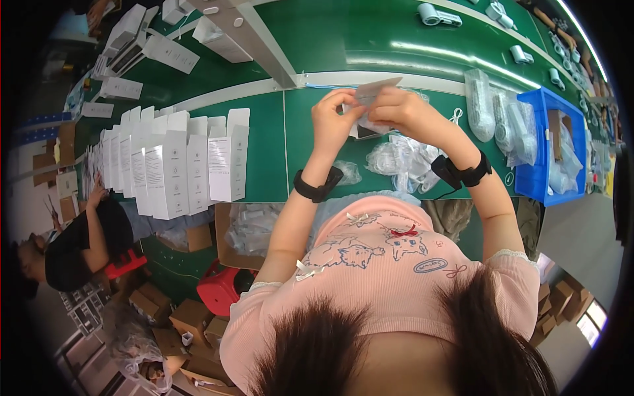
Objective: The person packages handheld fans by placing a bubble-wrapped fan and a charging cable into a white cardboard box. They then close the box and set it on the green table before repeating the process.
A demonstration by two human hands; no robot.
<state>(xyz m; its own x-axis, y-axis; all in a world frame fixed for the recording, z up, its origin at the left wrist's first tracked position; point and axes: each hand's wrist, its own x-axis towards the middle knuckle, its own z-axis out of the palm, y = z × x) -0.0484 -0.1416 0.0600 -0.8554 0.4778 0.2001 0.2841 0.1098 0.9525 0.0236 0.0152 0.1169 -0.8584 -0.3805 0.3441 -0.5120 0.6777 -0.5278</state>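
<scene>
Both hands meet over the far part of the green table, pinching a thin, flat, greyish card-like piece [378,86] raised between them. My left hand [335,113] has its thumb and fingers closed on the left edge of it. Curled fingers of my right hand [399,109] grip its right side and hide part of it. Whitish material below the fingers is partly covered, so I cannot make out its kind. Near my right wrist lies a pile of clear plastic bags [396,158] with white contents. A crumpled clear bag [348,173] rests between my forearms.
White open-topped boxes [228,165] stand in rows at left. To the right are bubble-wrapped items [481,105] and a blue bin [533,145] holding bagged things. A metal post [254,39] rises beyond the table. A co-worker [86,241] works at the far left; a red stool [218,290] stands below.
</scene>
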